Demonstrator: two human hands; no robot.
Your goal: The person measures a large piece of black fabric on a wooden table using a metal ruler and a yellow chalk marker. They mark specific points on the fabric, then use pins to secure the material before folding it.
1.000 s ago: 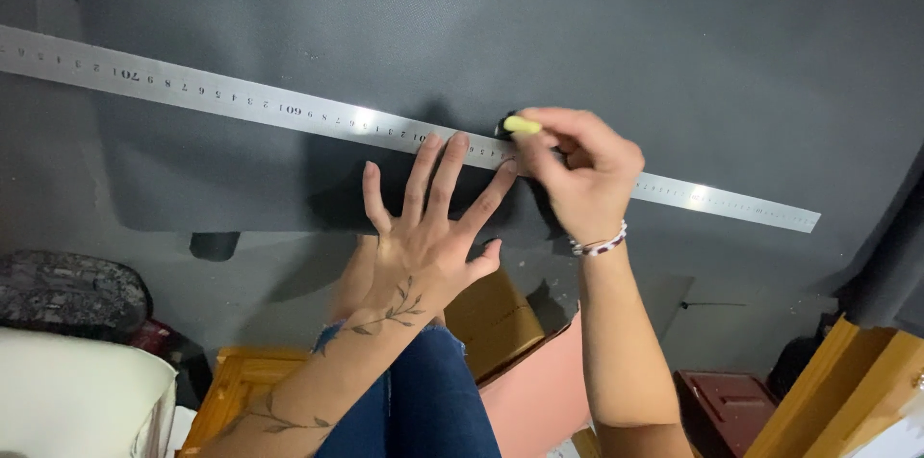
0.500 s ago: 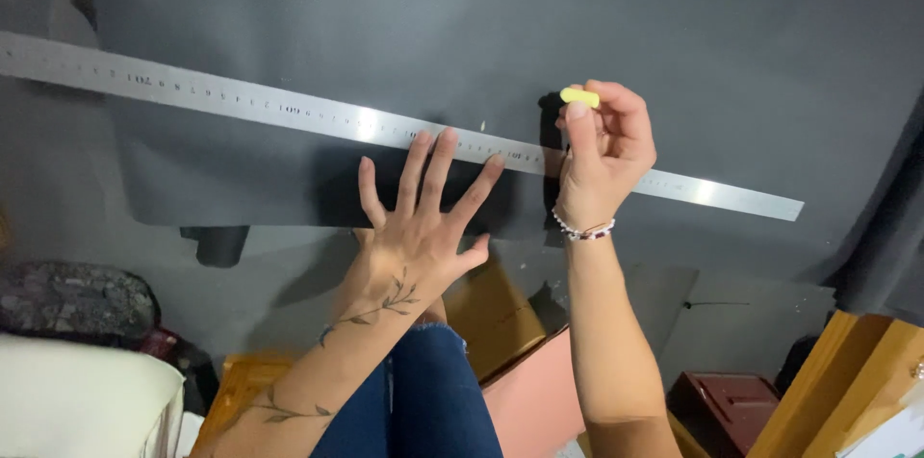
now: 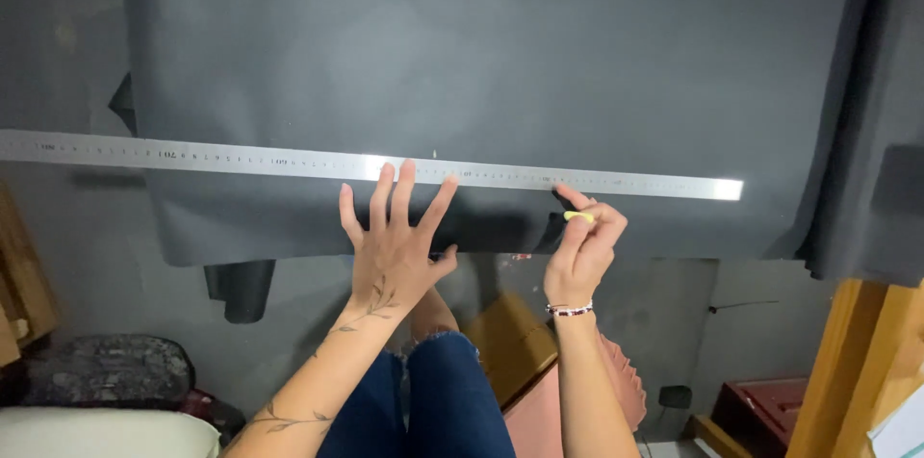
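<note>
A long steel ruler lies across a large sheet of dark grey fabric spread on a table. My left hand rests flat on the fabric with fingers spread, its fingertips touching the ruler's near edge. My right hand pinches a small yellow piece of chalk just below the ruler, its forefinger reaching up to the ruler's edge.
The fabric's near edge hangs over the table edge. Below are my blue-jeaned legs, cardboard boxes, a pink piece, a patterned cushion, a dark red box and wooden boards at the right.
The ruler has levelled out from a slant. My right hand with the chalk has dropped from above the ruler's far edge to just below its near edge. My left hand stays flat.
</note>
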